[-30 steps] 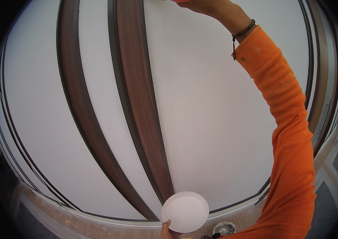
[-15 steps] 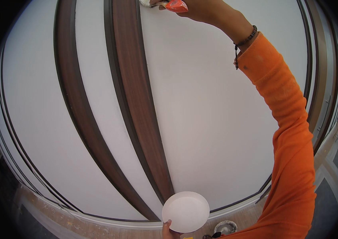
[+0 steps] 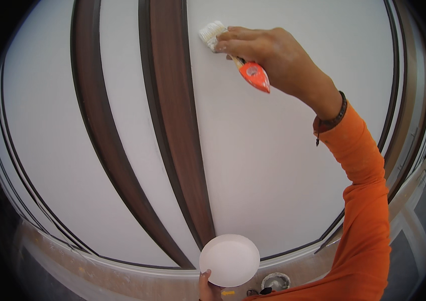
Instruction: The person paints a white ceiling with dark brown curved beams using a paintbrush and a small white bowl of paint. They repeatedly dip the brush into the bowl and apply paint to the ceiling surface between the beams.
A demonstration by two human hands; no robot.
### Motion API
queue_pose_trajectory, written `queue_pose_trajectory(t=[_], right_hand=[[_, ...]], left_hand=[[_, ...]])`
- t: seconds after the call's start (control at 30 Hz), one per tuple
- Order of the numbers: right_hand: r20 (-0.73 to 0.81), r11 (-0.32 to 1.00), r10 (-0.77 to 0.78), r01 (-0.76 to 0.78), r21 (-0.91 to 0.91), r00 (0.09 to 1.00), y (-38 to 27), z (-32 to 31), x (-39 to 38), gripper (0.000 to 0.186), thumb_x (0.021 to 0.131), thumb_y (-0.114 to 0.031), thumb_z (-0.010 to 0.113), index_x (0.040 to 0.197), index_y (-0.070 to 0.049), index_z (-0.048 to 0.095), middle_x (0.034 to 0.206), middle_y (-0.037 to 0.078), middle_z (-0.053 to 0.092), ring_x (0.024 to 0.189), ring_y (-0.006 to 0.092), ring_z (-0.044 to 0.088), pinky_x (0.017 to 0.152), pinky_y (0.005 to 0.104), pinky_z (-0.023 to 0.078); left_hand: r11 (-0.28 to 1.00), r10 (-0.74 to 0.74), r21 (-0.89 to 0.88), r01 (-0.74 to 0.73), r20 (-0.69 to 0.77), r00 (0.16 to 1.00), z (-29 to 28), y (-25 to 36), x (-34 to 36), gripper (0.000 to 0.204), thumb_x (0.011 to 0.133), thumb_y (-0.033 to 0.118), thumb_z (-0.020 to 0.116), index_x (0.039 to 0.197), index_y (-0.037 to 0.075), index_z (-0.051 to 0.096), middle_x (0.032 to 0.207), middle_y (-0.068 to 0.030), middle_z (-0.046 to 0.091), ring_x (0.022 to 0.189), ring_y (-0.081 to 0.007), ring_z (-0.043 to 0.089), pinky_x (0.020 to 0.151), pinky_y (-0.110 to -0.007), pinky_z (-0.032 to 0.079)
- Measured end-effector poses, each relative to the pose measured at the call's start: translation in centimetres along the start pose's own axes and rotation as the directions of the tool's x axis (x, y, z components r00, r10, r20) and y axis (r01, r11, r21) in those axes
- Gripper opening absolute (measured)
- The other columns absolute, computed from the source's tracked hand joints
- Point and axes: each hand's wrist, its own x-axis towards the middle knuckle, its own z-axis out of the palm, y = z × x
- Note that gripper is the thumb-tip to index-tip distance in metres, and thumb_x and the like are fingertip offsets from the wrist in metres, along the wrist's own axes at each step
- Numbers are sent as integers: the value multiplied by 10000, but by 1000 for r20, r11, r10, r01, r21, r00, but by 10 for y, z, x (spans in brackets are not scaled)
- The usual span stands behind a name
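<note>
Paintbrush (image 3: 245, 68) w/ wht bristles (image 3: 210, 33) in R hand (image 3: 279, 54); rnd plate (image 3: 229, 261), L hand (image 3: 206, 289).

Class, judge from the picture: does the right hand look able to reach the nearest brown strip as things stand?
Probably yes: the right hand holds the brush just right of the brown strip, with only white wall visible between them.

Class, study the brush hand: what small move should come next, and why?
Probably slide the brush down the white panel, clear of the brown strip: the right hand holds it with its white bristles just right of that strip.
</note>
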Motion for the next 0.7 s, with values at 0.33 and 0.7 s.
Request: queue_pose_trajectory(t=[0.33, 0.7], right_hand=[[250, 994, 83, -98, 47, 965, -140, -1, -112, 335, 868, -72, 726, 1194, -65, 653, 1251, 42, 689, 1194, 230, 668, 549, 282, 562], [730, -511, 663, -613, 602, 164, -264, -17, -238, 304, 907, -64, 754, 1134, 105, 642, 1000, 188, 710, 817, 230, 748, 562, 343, 679]], left_hand=[[985, 111, 125, -121, 86, 990, -17, -14, 33, 673, 927, 427, 592, 1449, 22, 463, 1304, -178, 641, 1093, -347, 703, 754, -496, 639], [987, 163, -22, -161, 125, 979, 17, -3, -3, 647, 926, 306, 623, 1471, 24, 419, 1375, -153, 559, 1256, -251, 594, 975, -396, 553]])
